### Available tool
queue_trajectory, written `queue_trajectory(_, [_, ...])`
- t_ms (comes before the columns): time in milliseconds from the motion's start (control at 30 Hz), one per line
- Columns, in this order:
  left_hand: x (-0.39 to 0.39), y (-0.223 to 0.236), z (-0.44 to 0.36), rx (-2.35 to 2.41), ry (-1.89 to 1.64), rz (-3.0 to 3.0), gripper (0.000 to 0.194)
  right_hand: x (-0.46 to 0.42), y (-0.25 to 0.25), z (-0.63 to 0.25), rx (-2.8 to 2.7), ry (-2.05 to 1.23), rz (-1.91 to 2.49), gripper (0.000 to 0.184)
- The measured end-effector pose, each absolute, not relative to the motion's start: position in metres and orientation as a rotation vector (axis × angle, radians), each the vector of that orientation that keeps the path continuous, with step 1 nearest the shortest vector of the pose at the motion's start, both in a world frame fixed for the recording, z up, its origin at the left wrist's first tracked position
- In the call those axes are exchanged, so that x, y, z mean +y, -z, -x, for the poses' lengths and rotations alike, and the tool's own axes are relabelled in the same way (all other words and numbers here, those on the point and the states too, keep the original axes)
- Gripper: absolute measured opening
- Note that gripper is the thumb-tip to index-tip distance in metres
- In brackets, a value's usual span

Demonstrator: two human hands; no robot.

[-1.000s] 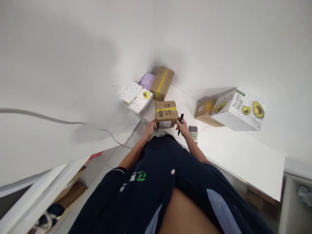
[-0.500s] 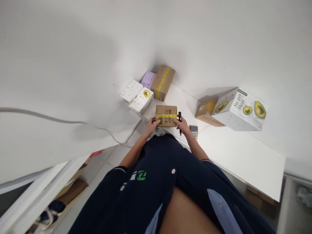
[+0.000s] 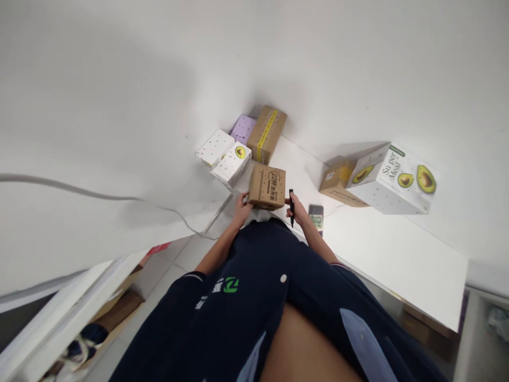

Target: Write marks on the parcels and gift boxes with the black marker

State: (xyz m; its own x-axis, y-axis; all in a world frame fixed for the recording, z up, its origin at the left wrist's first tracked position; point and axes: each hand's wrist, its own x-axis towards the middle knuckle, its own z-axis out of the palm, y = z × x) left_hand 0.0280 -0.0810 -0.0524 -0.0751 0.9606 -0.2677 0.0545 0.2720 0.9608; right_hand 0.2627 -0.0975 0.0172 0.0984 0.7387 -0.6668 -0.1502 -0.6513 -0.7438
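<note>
A small brown cardboard box (image 3: 267,185) with dark printing faces me at the table's near edge, between my two hands. My left hand (image 3: 240,211) grips its lower left corner, with fingertips against the side and partly under it. A black marker pen (image 3: 291,208) stands nearly upright in the picture, held in the curled fingers of my right hand (image 3: 299,211). One finger of that hand reaches to the box's lower right edge. A phone (image 3: 316,218) lies on the white table (image 3: 377,249) just right of my right hand.
Beyond the box, a taped brown carton (image 3: 267,133), a purple box (image 3: 242,129) and two white boxes (image 3: 231,165) stand in the corner. To the right are a large white avocado-print box (image 3: 401,183) and a brown carton (image 3: 338,180). A grey cable (image 3: 139,200) hangs at left.
The box has turned between my hands: its yellow-taped face has gone from view, and a face with large dark print shows. My thumbs have left its front; the marker remains in my right hand.
</note>
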Motion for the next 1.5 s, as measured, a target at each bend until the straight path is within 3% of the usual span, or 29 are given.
queue_trajectory(167, [-0.075, 0.042, -0.028, 1.497, -0.977, -1.087, 0.053, -0.093, -0.015, -0.265, -0.59, -1.547, 1.882, 0.046])
queue_trajectory(333, [-0.078, 0.028, -0.036, 1.608, -0.965, -1.321, 0.037, -0.091, -0.007, -0.263, -0.594, -1.385, 1.933, 0.025])
queue_trajectory(467, [-0.086, 0.013, -0.044, 1.681, -0.936, -1.6, 0.036, -0.089, -0.008, -0.252, -0.632, -1.364, 1.974, 0.014])
queue_trajectory(700, [-0.089, -0.005, -0.049, 1.709, -0.737, -1.939, 0.032, -0.08, -0.023, -0.238, -0.522, -1.529, 1.81, 0.006])
queue_trajectory(933, [-0.094, -0.023, -0.057, 1.815, -0.547, -2.008, 0.034, -0.065, -0.053, -0.257, -0.328, -1.182, 1.566, 0.006])
queue_trajectory(1200, [-0.092, -0.017, -0.071, 1.392, -0.537, -2.262, 0.04, -0.072, -0.082, -0.263, -0.588, -0.942, 1.586, 0.056])
queue_trajectory(1400, [-0.086, -0.01, -0.079, 1.314, -0.478, -2.304, 0.055, -0.086, -0.067, -0.233, -0.904, -0.922, 1.555, 0.026])
queue_trajectory(1500, [-0.083, -0.007, -0.08, 1.308, -0.439, -2.309, 0.053, -0.089, -0.055, -0.219, -0.968, -0.841, 1.599, 0.02])
